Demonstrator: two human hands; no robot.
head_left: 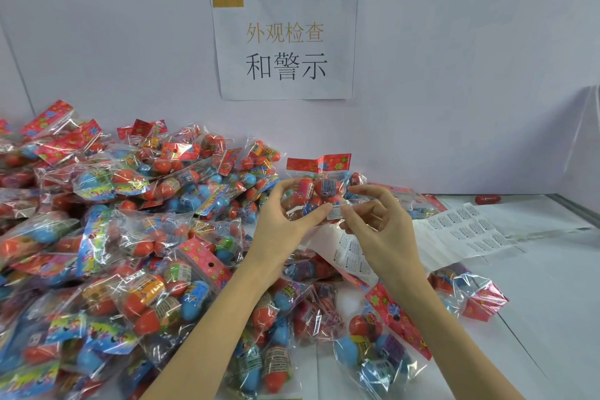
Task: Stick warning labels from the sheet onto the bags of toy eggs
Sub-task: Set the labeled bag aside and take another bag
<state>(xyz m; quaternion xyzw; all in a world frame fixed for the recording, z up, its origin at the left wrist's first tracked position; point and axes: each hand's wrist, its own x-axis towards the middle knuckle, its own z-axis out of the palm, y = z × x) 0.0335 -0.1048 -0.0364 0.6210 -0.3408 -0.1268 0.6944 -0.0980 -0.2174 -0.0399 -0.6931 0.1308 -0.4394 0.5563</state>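
Note:
My left hand [285, 221] grips a clear bag of toy eggs [319, 185] with a red header card and holds it upright above the table. A small white warning label [335, 212] lies on the bag's lower front. My right hand [373, 221] pinches that label's right edge with thumb and forefinger. Below my hands lies the label sheet [352, 258], part of it hidden behind my right hand. Further sheets of labels [467, 230] spread to the right.
A large heap of egg bags [113, 237] fills the left half of the table up to the wall. Several more bags [383, 334] lie in front of me between my forearms. A loose red egg [487, 199] rests at the back right. A paper sign [285, 45] hangs on the wall.

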